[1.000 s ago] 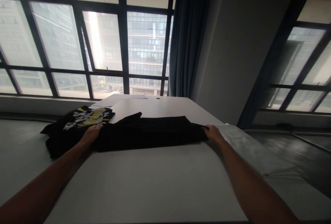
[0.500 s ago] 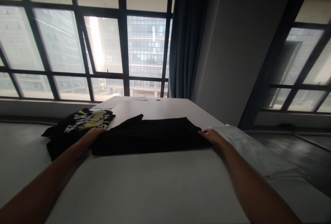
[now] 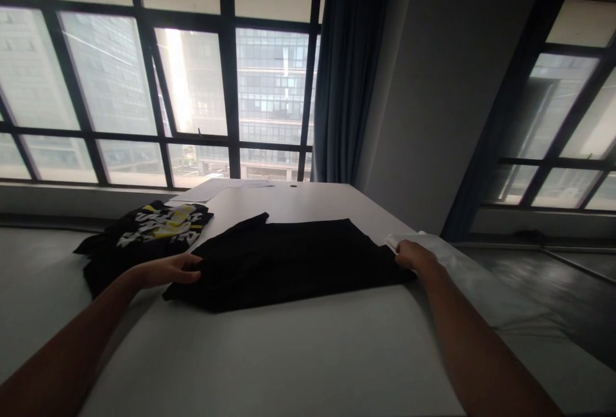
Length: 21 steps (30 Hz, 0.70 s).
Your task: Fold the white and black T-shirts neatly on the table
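Note:
A black garment is spread across the white table before me, wide from side to side, its exact kind unclear. My left hand pinches its left edge between thumb and fingers. At the opposite end, my right hand has its fingers closed on the right corner, the fingertips partly hidden. The near edge of the cloth runs slanted, lower at the left. Just beyond my left hand lies a crumpled black garment with a white and yellow print.
White cloth lies along the table's right side. Paper sheets rest at the far left end, near a dark round hole in the tabletop. Windows and a blue curtain stand behind.
My left hand has come nearer and lower, pulling the garment's left part toward me. My right hand has shifted slightly right with its corner, and the cloth looks wider.

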Available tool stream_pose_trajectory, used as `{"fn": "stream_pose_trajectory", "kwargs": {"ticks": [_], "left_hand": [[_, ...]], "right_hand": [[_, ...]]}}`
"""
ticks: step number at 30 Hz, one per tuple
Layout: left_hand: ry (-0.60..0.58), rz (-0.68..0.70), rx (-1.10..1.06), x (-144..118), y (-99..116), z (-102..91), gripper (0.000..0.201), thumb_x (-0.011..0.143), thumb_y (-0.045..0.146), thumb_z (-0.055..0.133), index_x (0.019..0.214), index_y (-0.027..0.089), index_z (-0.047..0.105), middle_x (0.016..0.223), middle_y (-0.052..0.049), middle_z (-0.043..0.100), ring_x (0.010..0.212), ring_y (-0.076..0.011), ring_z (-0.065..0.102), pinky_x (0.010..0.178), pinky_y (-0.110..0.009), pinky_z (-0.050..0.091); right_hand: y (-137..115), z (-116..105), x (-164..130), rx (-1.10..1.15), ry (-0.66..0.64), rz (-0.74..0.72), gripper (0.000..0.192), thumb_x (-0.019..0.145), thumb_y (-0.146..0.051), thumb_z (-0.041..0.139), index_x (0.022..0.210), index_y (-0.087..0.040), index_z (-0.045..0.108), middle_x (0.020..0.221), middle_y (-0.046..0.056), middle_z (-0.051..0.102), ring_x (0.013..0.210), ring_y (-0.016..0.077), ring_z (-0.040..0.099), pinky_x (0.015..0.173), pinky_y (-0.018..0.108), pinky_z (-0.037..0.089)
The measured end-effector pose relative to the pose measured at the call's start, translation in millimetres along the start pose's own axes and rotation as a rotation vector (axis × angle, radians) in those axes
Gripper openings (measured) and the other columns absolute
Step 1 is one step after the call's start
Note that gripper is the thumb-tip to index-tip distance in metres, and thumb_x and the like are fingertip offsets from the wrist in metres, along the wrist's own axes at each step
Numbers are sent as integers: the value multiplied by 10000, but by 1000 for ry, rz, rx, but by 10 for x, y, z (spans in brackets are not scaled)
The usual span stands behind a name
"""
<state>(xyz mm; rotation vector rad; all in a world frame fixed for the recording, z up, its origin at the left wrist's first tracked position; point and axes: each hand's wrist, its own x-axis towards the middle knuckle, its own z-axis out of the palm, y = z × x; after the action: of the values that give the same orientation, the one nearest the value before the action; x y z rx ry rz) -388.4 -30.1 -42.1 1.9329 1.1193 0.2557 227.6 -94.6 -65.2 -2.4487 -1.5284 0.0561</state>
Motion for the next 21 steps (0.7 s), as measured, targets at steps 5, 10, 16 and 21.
{"fn": "stream_pose_trajectory", "kwargs": {"ticks": [5, 10, 16, 21], "left_hand": [[91, 49, 200, 111, 66, 151, 682, 642, 644, 687, 1165, 208, 654, 1120, -59, 712, 1031, -303, 646, 867, -323, 522], [141, 44, 422, 323, -123, 196, 680, 682, 621, 657, 1197, 179, 626, 1152, -102, 697, 1050, -322, 639, 903, -353, 498], [629, 46, 726, 647, -257, 151, 610, 818, 523, 519, 1275, 122, 577, 1390, -187, 539, 1275, -382, 481, 1093, -492, 297], [645, 125, 525, 725, -280, 138, 432, 769, 476, 530, 1006, 155, 695, 1062, -136, 716, 1003, -313, 642, 920, -384, 442]], "right_hand": [[-558, 30, -236, 107, -141, -381, 513, 808, -329, 641, 1299, -187, 598, 1290, 125, 613, 1154, 251, 589, 996, 330, 438], [-970, 278, -384, 6, -361, -452, 714, 809, -534, 646, 1406, -170, 504, 1483, 137, 427, 1324, 286, 444, 1105, 357, 343], [-1086, 573, -256, -117, -61, -332, 575, 997, -496, 335, 1460, -165, 416, 1549, 129, 319, 1440, 300, 235, 1163, 540, 126], [-1071, 573, -177, -100, 33, -424, 447, 967, -401, 454, 1337, -174, 563, 1382, 120, 545, 1255, 268, 502, 1089, 419, 316]]}}
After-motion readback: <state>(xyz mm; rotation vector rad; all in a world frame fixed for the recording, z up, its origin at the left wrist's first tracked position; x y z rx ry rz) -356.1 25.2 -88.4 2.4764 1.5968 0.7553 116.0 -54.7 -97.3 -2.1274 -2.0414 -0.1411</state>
